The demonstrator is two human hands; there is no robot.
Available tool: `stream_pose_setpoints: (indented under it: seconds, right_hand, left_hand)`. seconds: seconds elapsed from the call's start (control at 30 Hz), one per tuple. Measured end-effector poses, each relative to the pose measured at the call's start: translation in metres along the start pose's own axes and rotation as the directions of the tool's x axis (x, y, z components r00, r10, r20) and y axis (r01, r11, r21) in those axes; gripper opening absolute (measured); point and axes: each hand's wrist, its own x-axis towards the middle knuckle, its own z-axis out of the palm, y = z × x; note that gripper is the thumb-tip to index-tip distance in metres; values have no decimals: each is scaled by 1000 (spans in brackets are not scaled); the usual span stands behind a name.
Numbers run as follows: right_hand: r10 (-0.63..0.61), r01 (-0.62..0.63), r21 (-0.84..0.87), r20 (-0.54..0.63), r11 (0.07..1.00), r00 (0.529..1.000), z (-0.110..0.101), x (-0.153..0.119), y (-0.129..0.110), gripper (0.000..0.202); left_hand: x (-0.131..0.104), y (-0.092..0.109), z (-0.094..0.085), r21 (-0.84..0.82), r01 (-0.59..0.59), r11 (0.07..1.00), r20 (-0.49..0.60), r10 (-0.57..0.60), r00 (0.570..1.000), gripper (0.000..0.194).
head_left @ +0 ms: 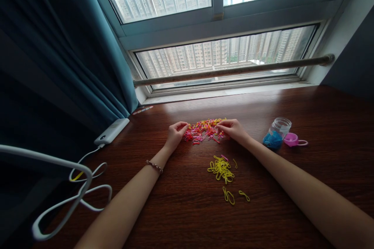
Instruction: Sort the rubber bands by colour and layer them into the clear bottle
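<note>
A loose pile of small pink, red and yellow rubber bands (204,129) lies on the dark wooden table, between my two hands. At its left edge my left hand (176,133) is closed in a pinch, with a bit of yellow rubber band showing at the fingertips. My right hand (233,129) pinches at the right edge of the pile; whatever is between its fingers is too small to make out. Closer to me sits a separate heap of yellow rubber bands (221,169), with a pink one at its top and a few yellow ones lying loose around it.
Right of my right hand, a clear jar (281,126) holding blue bands stands open beside its pink lid (292,139). A white power bank (112,131) with a looping white cable (62,159) lies at the left, near the blue curtain (117,81). A window is behind the table.
</note>
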Motion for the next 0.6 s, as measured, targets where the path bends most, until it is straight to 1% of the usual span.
stream_pose_setpoints:
  seconds: [0.03,0.07,0.13,0.2,0.27,0.37,0.43,0.47,0.53,0.57,0.6]
  right_hand:
    - [-42,36,-115,-43,993,998,0,2,4,25]
    - [-86,70,-224,-61,972,994,-1,3,8,20]
    - [-160,128,-393,-48,910,986,-1,3,14,11]
    - [-195,164,-494,-11,854,981,-2,3,17,7]
    - [-192,174,-561,27,810,981,-2,2,18,6]
    - [-181,181,-628,64,757,981,-1,1,18,6]
    - [-177,179,-660,70,730,982,0,1,17,6]
    - [-173,172,-674,67,719,983,0,1,17,6]
    - [-170,156,-693,50,704,984,1,0,14,5]
    - [-174,150,-696,37,703,984,1,0,13,5]
    - [-181,147,-693,24,706,983,1,0,11,5]
  left_hand:
    - [0,0,0,35,-24,999,9,24,1000,27]
    - [-1,0,0,73,-51,996,18,50,999,26]
    - [-3,2,-1,150,-112,982,52,105,993,24]
    - [-6,7,1,217,-199,956,119,177,977,21]
    - [-12,17,5,257,-317,913,213,266,940,18]
    - [-29,39,19,231,-483,845,347,392,852,14]
    - [-44,54,31,175,-563,808,440,447,779,14]
    - [-51,60,36,139,-603,786,491,474,731,13]
    - [-63,70,45,53,-679,732,598,521,609,12]
    - [-67,74,47,25,-704,709,628,537,563,13]
    - [-70,76,49,10,-721,693,646,546,534,14]
